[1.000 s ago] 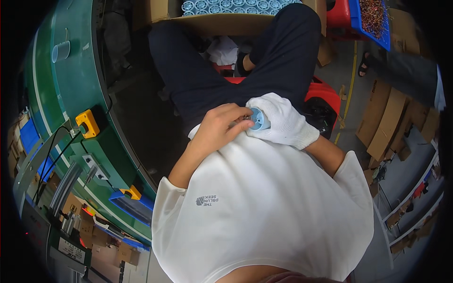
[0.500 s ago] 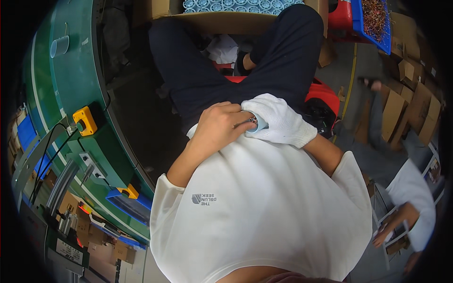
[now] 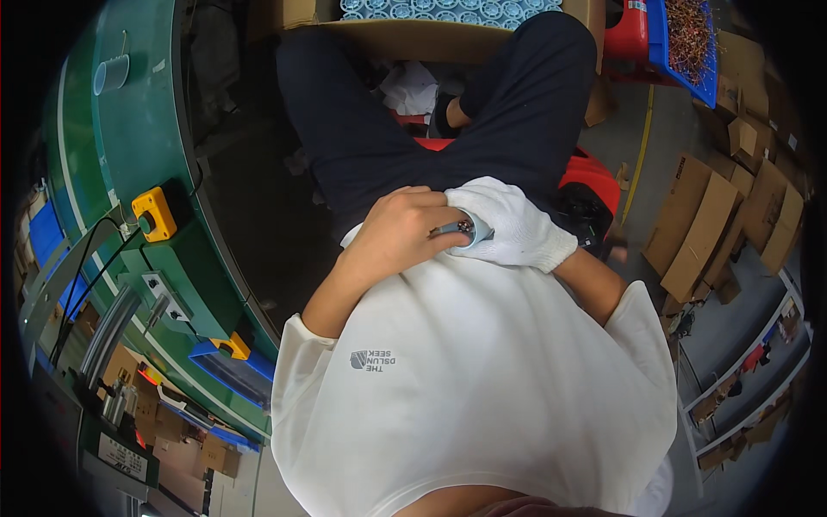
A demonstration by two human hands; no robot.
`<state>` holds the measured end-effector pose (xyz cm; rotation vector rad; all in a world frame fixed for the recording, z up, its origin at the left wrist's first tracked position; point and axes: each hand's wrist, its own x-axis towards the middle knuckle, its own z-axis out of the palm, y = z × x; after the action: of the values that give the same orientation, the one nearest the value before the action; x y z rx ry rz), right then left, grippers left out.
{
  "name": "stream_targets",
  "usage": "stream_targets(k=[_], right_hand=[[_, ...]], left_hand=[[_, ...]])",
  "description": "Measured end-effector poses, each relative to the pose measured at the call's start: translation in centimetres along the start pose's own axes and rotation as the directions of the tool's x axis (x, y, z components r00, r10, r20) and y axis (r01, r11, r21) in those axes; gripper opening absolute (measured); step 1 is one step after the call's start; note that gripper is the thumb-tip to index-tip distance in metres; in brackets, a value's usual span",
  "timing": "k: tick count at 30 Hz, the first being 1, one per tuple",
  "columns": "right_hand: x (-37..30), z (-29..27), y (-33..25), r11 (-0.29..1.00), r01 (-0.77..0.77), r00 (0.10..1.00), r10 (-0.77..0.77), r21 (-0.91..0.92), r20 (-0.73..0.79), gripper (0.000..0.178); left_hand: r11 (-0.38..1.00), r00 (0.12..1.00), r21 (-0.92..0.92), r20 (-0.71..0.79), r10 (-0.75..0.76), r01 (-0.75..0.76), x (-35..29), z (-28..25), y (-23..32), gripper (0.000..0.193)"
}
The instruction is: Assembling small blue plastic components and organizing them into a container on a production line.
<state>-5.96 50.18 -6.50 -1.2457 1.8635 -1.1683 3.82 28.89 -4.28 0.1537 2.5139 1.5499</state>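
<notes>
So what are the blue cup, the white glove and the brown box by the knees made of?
The blue cup: probably plastic, given its smooth, slightly glossy wall. The white glove: knitted fabric, perhaps cotton, matte with a soft, textured surface. The brown box: apparently cardboard, plain, matte and flat-sided.

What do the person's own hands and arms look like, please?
The left hand is bare. The right hand wears a white knitted glove that ends in a cuff at the wrist. The white sleeves are loose and short, leaving the forearms bare; no watch or bracelet shows.
</notes>
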Motion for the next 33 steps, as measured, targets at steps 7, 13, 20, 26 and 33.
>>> stream_targets(k=[7, 13, 20, 26, 33], right_hand=[[0.6, -0.3, -0.3, 0.998, 0.058, 0.998, -0.058, -0.008, 0.011, 0.067], [0.7, -0.4, -0.4, 0.995, 0.096, 0.995, -0.096, -0.004, -0.004, 0.063], [0.4, -0.2, -0.5, 0.98, 0.185, 0.981, -0.188, -0.071, -0.037, 0.051], [0.7, -0.5, -0.5, 0.975, 0.199, 0.977, -0.205, -0.095, -0.057, 0.043], [1.7, -1.2, -0.4, 0.978, 0.158, 0.983, -0.168, -0.138, -0.07, 0.046]], left_hand=[[0.997, 0.995, 0.007, -0.061, 0.081, -0.081, -0.5, 0.1, -0.7, 0.028], [0.962, 0.998, -0.273, -0.056, 0.006, -0.021, -1.2, 0.1, -2.0, 0.036], [0.673, 0.939, -0.656, 0.216, -0.267, 0.342, 0.6, 2.3, -1.6, 0.096], [0.497, 0.935, -0.792, 0.319, -0.157, 0.354, 0.9, 3.8, -2.8, 0.092], [0.685, 0.927, -0.628, 0.3, -0.223, 0.368, 2.2, 2.9, -2.3, 0.088]])
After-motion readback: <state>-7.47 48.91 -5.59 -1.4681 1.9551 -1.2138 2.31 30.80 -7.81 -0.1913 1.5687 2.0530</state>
